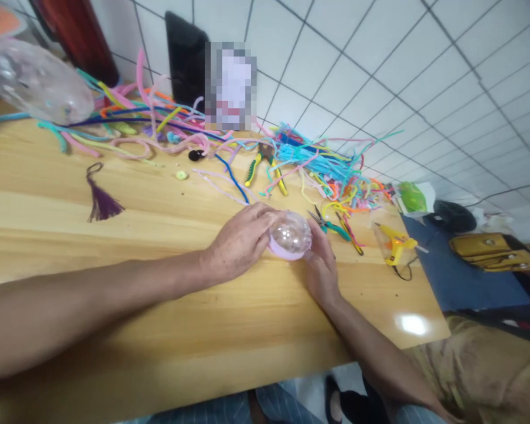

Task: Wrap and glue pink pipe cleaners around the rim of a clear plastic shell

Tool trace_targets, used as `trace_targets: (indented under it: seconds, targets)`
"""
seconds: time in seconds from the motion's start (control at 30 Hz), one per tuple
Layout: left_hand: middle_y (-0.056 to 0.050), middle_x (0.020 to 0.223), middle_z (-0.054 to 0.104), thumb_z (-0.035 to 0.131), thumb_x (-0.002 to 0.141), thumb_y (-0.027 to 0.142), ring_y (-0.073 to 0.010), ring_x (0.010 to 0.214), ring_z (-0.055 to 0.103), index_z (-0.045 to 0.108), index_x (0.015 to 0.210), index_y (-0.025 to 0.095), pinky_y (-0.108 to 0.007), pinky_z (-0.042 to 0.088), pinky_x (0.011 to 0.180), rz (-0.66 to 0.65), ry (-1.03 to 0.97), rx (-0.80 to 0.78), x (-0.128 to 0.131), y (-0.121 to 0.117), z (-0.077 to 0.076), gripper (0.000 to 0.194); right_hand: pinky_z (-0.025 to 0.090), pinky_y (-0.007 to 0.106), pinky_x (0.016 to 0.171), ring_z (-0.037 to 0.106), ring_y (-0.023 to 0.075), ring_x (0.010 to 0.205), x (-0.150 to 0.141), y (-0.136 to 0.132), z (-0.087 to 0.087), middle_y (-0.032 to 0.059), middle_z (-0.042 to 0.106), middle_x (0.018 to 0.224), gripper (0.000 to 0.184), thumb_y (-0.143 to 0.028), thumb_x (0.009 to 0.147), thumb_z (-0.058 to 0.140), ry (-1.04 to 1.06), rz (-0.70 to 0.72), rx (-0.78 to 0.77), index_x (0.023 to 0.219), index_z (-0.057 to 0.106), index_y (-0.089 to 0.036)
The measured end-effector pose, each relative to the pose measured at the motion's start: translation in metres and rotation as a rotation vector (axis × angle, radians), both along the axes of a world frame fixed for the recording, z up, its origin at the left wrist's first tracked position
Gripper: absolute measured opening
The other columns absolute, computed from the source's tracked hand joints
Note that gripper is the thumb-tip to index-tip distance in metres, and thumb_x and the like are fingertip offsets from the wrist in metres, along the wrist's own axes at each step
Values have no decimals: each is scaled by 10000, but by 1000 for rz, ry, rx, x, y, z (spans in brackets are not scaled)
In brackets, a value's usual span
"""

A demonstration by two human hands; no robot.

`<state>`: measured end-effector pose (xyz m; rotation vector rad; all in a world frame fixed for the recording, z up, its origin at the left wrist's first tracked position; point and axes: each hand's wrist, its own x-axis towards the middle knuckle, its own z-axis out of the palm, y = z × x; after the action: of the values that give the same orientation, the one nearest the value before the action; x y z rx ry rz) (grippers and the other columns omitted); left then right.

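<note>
Between my two hands, over the middle of the wooden table, is a round clear plastic capsule (290, 234) with a pinkish-purple rim. My left hand (241, 238) grips its left side, the fingers bent against it. On the other side my right hand (323, 262) curls around the edge. What lies inside the clear dome, if anything, I cannot make out. Just beyond my right hand lie teal-handled pliers (331, 227). Cutting pliers with green and yellow handles (265, 165) rest farther back.
Colourful pipe cleaners (318, 162) are heaped along the back by the tiled wall. A yellow glue gun (397, 244) lies at the right, a purple tassel (101, 197) at the left. A clear plastic bottle (39, 82) and an upright black panel (188, 65) stand behind.
</note>
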<state>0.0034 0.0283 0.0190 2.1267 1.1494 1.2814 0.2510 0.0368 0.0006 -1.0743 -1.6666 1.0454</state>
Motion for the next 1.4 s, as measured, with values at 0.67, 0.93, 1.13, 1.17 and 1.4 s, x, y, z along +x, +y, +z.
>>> trace_targets:
  seconds: [0.67,0.93,1.13,1.17,1.4]
  targets:
    - [-193,1595,433,602,1072,470,-366,1542,439,227,1664,260,-645,441,1269,30,154,-121,11,-14,-4,731,581,478,1129,545,305,1446,-19,-17,22,100,541,1561,558,-410,1004,685,-1,40,113,1541,550,-345]
    - [-188,1596,441,664,1026,393,-377,1530,452,224,1661,272,-645,452,1259,25,175,-32,12,-12,-7,783,614,492,1043,599,314,1329,-20,-14,20,89,596,1513,538,-319,940,703,6,-9,64,1468,604,-351]
    - [-193,1609,442,675,1004,364,-372,1548,442,228,1671,258,-641,433,1275,9,161,-24,11,-12,-8,810,600,467,1030,612,289,1277,-22,-16,19,100,587,1473,521,-250,914,696,36,-11,63,1418,584,-322]
    - [-196,1615,440,680,999,365,-375,1552,438,228,1674,253,-643,430,1277,10,157,-22,11,-12,-8,820,597,464,1029,610,287,1279,-22,-16,19,101,585,1467,518,-244,916,694,39,-11,66,1415,581,-319]
    - [-186,1630,451,718,1008,454,-365,1564,451,226,1689,276,-638,433,1278,13,99,-93,13,-12,-8,859,593,470,1037,610,292,1286,-23,-16,18,118,576,1467,482,-354,971,702,34,-13,65,1429,559,-311]
